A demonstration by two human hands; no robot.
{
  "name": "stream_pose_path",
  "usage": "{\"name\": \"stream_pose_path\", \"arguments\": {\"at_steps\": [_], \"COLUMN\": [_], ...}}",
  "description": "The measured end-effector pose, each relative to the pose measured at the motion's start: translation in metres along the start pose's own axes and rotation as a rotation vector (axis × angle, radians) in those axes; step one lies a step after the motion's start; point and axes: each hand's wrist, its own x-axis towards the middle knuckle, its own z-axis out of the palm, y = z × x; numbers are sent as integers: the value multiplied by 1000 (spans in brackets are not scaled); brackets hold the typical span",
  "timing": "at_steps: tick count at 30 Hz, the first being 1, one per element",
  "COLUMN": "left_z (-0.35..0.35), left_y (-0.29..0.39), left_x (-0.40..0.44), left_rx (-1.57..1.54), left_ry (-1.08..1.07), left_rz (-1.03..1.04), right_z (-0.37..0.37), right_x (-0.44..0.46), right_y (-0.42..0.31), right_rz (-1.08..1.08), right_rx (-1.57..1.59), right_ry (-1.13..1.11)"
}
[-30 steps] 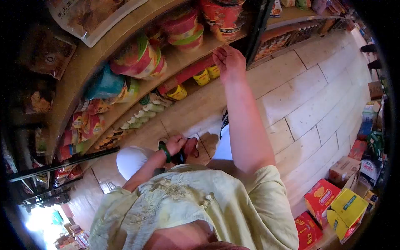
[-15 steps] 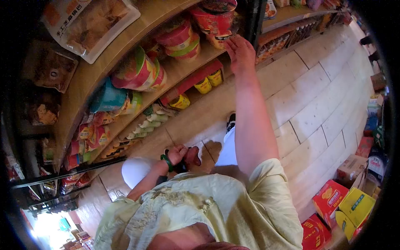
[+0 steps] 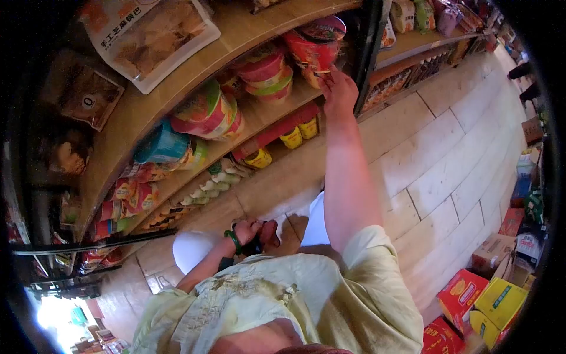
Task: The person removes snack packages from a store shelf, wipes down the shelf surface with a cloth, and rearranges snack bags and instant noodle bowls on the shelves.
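My right hand [image 3: 340, 94] reaches up to the shelf with its fingers pressed together at the lower edge of a red instant noodle cup [image 3: 315, 47]. The fingertips are partly hidden against the cup. Another cup shows in part just below it. To the left, on the same shelf, stand pink and green noodle tubs [image 3: 264, 69] and a teal tub [image 3: 163, 143]. My left hand [image 3: 246, 231], with a green bangle on its wrist, stays low before my body. Its fingers are closed around something dark and reddish-brown that I cannot make out.
A large bag of crackers [image 3: 162, 41] lies on the upper shelf. Yellow packs [image 3: 291, 137] sit in a red box on the lower level. A dark shelf post [image 3: 369, 53] rises right of my hand. Cartons [image 3: 500, 304] line the tiled floor [image 3: 424, 171] at the right.
The view has shifted, and the shelves sit slightly lower and farther right. My right hand has stayed at the red cup, its fingers now lower against it. My left hand has barely moved.
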Motion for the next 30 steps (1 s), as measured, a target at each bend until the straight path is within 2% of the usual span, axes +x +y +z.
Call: {"name": "stream_pose_path", "arguments": {"at_steps": [2,4,8,11,13,16,19,22,26,30], "left_z": [3,3,1,6,6,2,12,4,6,14], "left_y": [-7,-5,-1,-8,-7,6,-4,16,12,-7], "left_x": [1,-3,-8,-7,-5,-9,-5,-10,-7,-3], "left_rx": [-2,-112,-116,-45,-112,-56,-107,-68,-115,-35], "left_ry": [4,47,14,37,-19,-14,21,46,-29,25], "left_rz": [27,18,-39,-16,-53,-6,38,68,-30,69], "right_z": [-4,-7,-7,-20,-22,-23,-14,-8,-10,-11], "right_x": [7,8,5,22,24,19,3,-8,-2,-4], "right_y": [4,2,5,18,17,13,-3,-9,-6,-9], "right_rz": [-45,-98,-56,-143,-223,-291,-176,-239,-209,-179], "right_rx": [-26,-110,-42,-87,-198,-79,-150,-233,-162,-216], "right_ry": [27,-52,1,-30,83,16,25,116,55,46]}}
